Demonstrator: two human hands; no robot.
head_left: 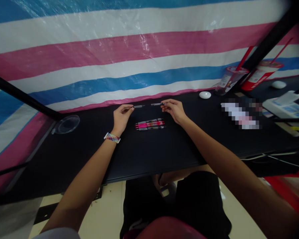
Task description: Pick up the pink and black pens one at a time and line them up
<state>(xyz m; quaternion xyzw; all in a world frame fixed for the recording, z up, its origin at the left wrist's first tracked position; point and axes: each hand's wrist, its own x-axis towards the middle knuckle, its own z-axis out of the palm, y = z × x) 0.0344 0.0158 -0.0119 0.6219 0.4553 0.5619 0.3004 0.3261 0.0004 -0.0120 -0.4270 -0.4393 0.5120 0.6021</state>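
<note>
Along the table's (151, 151) far edge, the left hand (121, 117) pinches a grey pen part (139, 106) and the right hand (175, 110) a pale pen part (155, 104), nearly in line, a gap between.

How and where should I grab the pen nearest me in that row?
Probably pinch the nearest pen mid-barrel, coming from above on your side: it's thin and lies flat, left to right, with the row's other pens close along its far side.

Room before pens (149, 125), sheet (89, 48) behind; rightward — cups (229, 81)
</note>
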